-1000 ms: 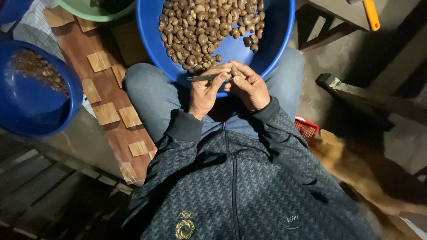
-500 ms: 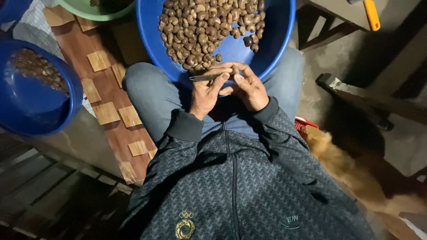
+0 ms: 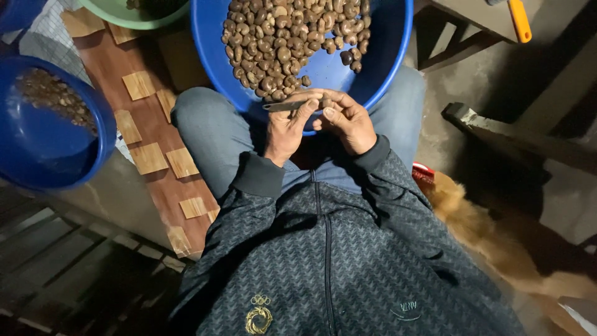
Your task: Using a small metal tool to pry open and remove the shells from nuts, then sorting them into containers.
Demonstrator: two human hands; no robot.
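Your left hand has its grip closed around a small metal knife, whose blade points left across the near rim of the large blue basin resting on your lap. Your right hand has its grip pinched shut on a single brown nut, held between thumb and fingertips just beside the knife hand; the two hands touch at the fingertips directly over the basin's near edge. The nut sits at that meeting point, above the rim and close to the pile. The basin holds a heap of brown nuts, gathered toward its far and left side, with bare blue bottom showing on the right. To your left stands a second blue basin with a thin layer of darker bits inside, and beyond it the edge of a green bowl shows at the top of the view. Both stand by a brown mat with pale square patches on the floor. Your legs are in blue jeans and your jacket is dark and patterned, with a zip down the middle. At your right side lies an orange-furred animal, just beside a small red basket. An orange-handled tool lies on a dark wooden frame at the upper right, well apart from your hands.
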